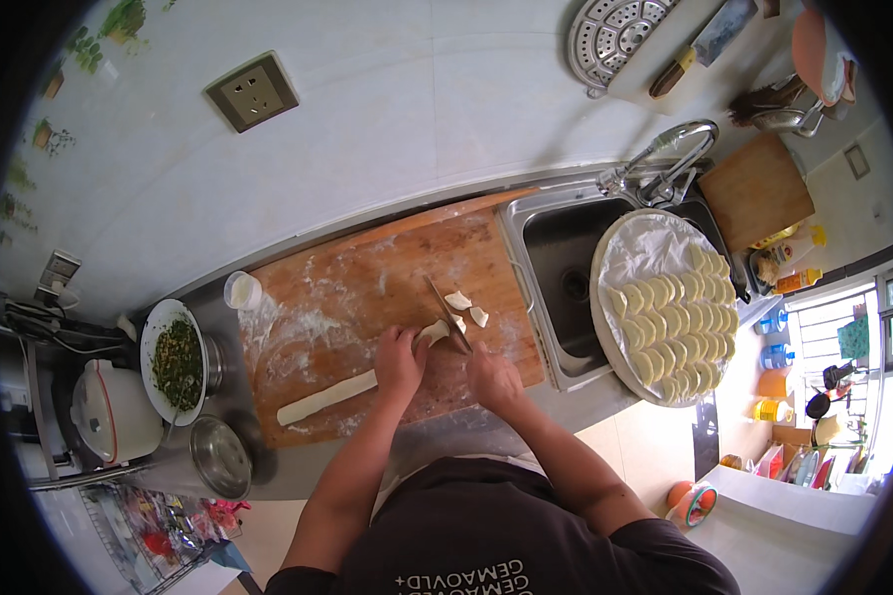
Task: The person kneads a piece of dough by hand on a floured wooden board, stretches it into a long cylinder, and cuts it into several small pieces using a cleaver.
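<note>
A long roll of pale dough (327, 398) lies slantwise on a floured wooden board (365, 282). My left hand (400, 364) rests on the roll near its right end and holds it. In my right hand (493, 378) is the handle of a kitchen knife (446, 312), its blade seen nearly edge-on. The blade stands at the cut end of the roll. Just beyond it, a few cut dough pieces (458, 300) lie on the board, one of them partly hidden by the blade.
Right of the board is a steel sink (565, 275), partly covered by a round tray (606, 349) of folded dumplings. At the left stand a bowl of chopped green filling (175, 357), a metal bowl (222, 457), a white cooker (115, 413) and a small flour tub (242, 291).
</note>
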Demonstrator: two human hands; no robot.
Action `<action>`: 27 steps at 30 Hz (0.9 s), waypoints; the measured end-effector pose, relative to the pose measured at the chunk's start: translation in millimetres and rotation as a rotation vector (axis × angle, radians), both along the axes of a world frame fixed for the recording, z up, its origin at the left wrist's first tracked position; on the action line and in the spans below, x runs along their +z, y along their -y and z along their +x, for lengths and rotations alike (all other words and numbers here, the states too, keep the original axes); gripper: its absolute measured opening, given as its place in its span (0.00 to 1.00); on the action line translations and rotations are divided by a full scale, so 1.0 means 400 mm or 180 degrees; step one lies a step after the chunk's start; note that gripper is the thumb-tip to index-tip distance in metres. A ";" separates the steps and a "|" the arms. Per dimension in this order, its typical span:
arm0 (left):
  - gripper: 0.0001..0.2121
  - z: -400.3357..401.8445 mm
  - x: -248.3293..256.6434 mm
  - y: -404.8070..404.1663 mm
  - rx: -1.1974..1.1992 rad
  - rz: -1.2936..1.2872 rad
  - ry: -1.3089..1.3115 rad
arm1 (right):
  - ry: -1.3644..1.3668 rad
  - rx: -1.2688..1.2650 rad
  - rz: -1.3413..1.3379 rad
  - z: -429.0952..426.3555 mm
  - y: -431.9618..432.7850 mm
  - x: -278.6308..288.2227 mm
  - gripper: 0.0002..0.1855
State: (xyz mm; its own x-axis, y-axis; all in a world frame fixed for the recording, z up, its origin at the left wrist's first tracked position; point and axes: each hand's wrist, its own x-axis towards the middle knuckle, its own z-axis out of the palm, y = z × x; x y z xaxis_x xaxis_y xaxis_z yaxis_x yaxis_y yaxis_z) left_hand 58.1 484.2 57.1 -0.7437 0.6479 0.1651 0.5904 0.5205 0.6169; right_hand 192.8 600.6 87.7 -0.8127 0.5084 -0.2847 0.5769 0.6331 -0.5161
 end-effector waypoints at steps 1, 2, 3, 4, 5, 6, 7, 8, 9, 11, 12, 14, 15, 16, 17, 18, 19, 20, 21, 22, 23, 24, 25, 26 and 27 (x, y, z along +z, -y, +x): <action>0.09 -0.006 -0.007 0.002 0.0062 -0.0078 0.0022 | -0.0052 0.0113 -0.0027 0.009 -0.004 0.016 0.09; 0.09 -0.014 -0.012 0.004 0.0124 -0.0155 0.0045 | -0.0103 0.0226 -0.0055 0.014 -0.004 0.032 0.09; 0.09 -0.018 -0.016 0.004 0.0124 -0.0157 0.0061 | -0.0088 0.0226 -0.0057 0.019 0.002 0.051 0.09; 0.10 -0.025 -0.020 0.003 0.0067 -0.0164 0.0180 | -0.0049 0.0348 -0.0104 0.023 0.010 0.072 0.09; 0.11 -0.027 -0.023 0.004 0.0013 -0.0172 0.0299 | -0.0011 0.0473 -0.0153 0.024 0.016 0.086 0.10; 0.11 -0.030 -0.027 0.004 0.0017 -0.0167 0.0291 | -0.0019 0.0477 -0.0147 0.019 0.020 0.097 0.10; 0.11 -0.031 -0.030 0.005 0.0030 -0.0149 0.0308 | 0.0111 0.0480 -0.0151 0.011 0.024 0.105 0.10; 0.11 -0.032 -0.033 0.008 0.0048 -0.0132 0.0324 | 0.0242 0.0488 -0.0157 0.004 0.027 0.109 0.10; 0.11 -0.029 -0.028 0.006 0.0046 -0.0135 0.0327 | 0.0244 0.0486 -0.0160 -0.001 0.025 0.108 0.10; 0.10 -0.020 -0.017 0.006 0.0086 -0.0290 0.0273 | 0.0450 0.0479 -0.0082 -0.015 0.019 0.101 0.10; 0.10 -0.018 -0.017 0.010 0.0096 -0.0298 0.0274 | 0.0450 0.0489 -0.0090 -0.025 0.021 0.092 0.10; 0.10 -0.010 -0.019 0.021 0.0076 -0.0418 0.0156 | 0.0482 0.0459 -0.0043 -0.051 0.024 0.060 0.12; 0.10 -0.009 -0.021 0.027 0.0091 -0.0421 0.0140 | 0.0465 0.0474 -0.0045 -0.068 0.019 0.052 0.12; 0.10 -0.005 -0.023 0.031 0.0123 -0.0350 0.0089 | 0.0395 0.0535 -0.0035 -0.086 0.013 0.045 0.13; 0.11 0.001 -0.024 0.035 0.0151 -0.0278 0.0037 | 0.0325 0.0592 -0.0023 -0.096 0.010 0.039 0.13; 0.11 0.005 -0.019 0.036 0.0159 -0.0273 0.0013 | 0.0301 0.0599 -0.0016 -0.104 0.008 0.036 0.13; 0.11 0.010 -0.014 0.036 0.0109 -0.0256 0.0022 | 0.0304 0.0525 -0.0091 -0.107 0.003 0.034 0.13; 0.12 0.013 -0.010 0.034 0.0052 -0.0238 0.0031 | 0.0308 0.0445 -0.0165 -0.108 -0.004 0.033 0.13; 0.12 0.018 -0.007 0.039 0.0061 -0.0243 0.0028 | 0.0305 0.0454 -0.0170 -0.098 -0.002 0.043 0.13; 0.13 0.022 -0.003 0.043 0.0013 -0.0165 0.0019 | 0.0308 0.0432 -0.0136 -0.079 0.001 0.055 0.13; 0.14 0.022 0.000 0.047 -0.0039 -0.0088 0.0010 | 0.0312 0.0405 -0.0103 -0.066 0.010 0.067 0.12; 0.14 0.026 -0.003 0.049 -0.0058 -0.0089 0.0035 | 0.0337 0.0386 -0.0107 -0.050 0.022 0.077 0.12; 0.15 0.027 -0.005 0.050 -0.0107 -0.0084 -0.0087 | 0.0279 0.0431 -0.0112 -0.037 0.036 0.086 0.11; 0.15 0.030 -0.007 0.053 -0.0156 -0.0078 -0.0210 | 0.0220 0.0475 -0.0118 -0.027 0.048 0.097 0.10; 0.15 0.030 -0.007 0.051 -0.0182 -0.0066 -0.0209 | 0.0222 0.0449 -0.0108 -0.029 0.055 0.115 0.10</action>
State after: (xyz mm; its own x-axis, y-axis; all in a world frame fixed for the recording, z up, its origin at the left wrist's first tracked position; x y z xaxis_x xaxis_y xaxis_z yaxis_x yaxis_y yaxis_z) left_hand 70.1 463.7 54.4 -0.6935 0.6927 0.1982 0.6582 0.4971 0.5653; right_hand 181.1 578.7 133.6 -0.8529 0.3798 -0.3582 0.5188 0.6931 -0.5004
